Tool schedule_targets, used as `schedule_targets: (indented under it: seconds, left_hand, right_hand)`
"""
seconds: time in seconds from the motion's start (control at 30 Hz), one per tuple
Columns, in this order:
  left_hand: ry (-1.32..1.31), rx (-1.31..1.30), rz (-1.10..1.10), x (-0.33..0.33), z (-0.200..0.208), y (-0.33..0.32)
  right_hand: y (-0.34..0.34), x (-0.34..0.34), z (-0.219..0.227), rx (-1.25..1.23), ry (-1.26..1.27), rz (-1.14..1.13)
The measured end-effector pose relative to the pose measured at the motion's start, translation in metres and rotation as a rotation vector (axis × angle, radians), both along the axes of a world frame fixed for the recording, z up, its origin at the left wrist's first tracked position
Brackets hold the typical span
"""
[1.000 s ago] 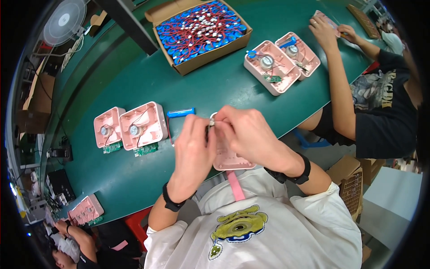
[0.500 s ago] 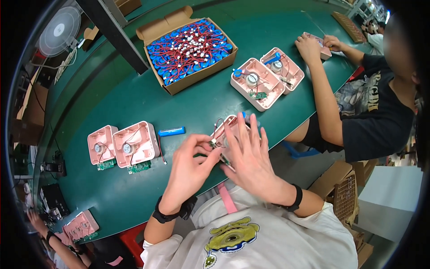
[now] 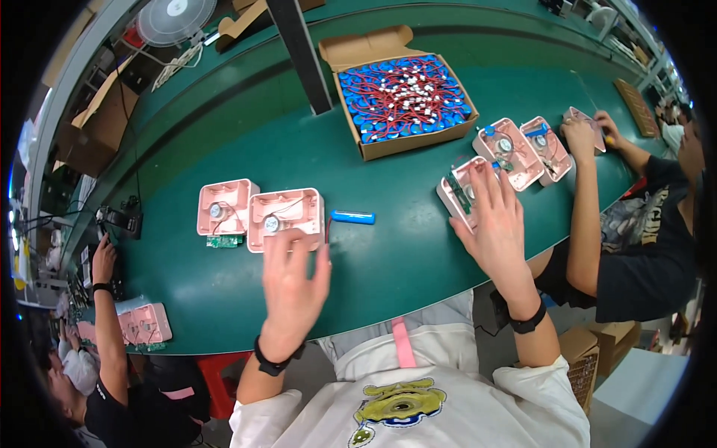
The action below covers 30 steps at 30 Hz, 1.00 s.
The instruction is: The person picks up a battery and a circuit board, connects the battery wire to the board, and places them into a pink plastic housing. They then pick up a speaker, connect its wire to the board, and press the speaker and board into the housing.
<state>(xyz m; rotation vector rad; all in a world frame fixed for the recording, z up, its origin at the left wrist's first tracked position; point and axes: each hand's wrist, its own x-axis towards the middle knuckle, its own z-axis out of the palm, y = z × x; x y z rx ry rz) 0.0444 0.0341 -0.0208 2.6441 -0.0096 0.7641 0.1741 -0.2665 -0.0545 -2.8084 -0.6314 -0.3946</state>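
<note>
Shell (image 3: 451,200), pink, lies on the table right of centre, partly covered by the right hand (image 3: 497,235). Green board (image 3: 461,193) stands along its left inner side. Right hand spread wide, fingers straight, thumb out to the side; no hold visible, can't tell whether fingertips press on the rim or the inside. Left hand (image 3: 291,287) loosely open, fingers slightly bent, thumb apart, nothing seen in it. Its fingertips overlap the near edge of a second pink tray (image 3: 295,204); contact can't be told. Speaker (image 3: 272,223) sits inside that one, thin wires running up from it. Smaller pink tray (image 3: 226,196) just left of it, also with a speaker and wires; green circuit (image 3: 224,242) at its near edge. Blue battery (image 3: 353,217) lies just right of the second pink tray, red lead beside it.

Farther out: two more pink housings (image 3: 515,157) lie beyond the right hand, holding speakers and blue cells. Open carton (image 3: 418,143) at the back of the green table (image 3: 388,269), packed with blue cells, red leads and white plugs. Co-worker (image 3: 642,224) at right has both hands at a pink case (image 3: 586,131). Another person (image 3: 112,403) sits at left, arm stretched over the table. Dark post (image 3: 301,60) and fan (image 3: 175,16) behind.
</note>
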Motion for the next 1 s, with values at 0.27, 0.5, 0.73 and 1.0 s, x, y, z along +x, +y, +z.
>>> schedule_targets:
  seconds: [0.27, 0.5, 0.73, 1.0]
  left_hand:
    - [0.2, -0.372, -0.21, -0.004, -0.015, -0.022]
    - [0.236, -0.342, -0.454, 0.033, -0.01, -0.084]
    - [0.218, -0.151, -0.528, 0.103, 0.008, -0.098]
    - [0.33, -0.208, -0.632, 0.136, 0.0, -0.1]
  right_hand:
    - [0.0, 0.014, 0.032, 0.322, 0.192, 0.048]
    - [-0.027, 0.058, 0.019, 0.271, 0.226, 0.129]
    - [-0.034, 0.059, 0.018, 0.028, 0.229, 0.11]
    - [-0.019, 0.038, 0.053, 0.066, -0.033, 0.14]
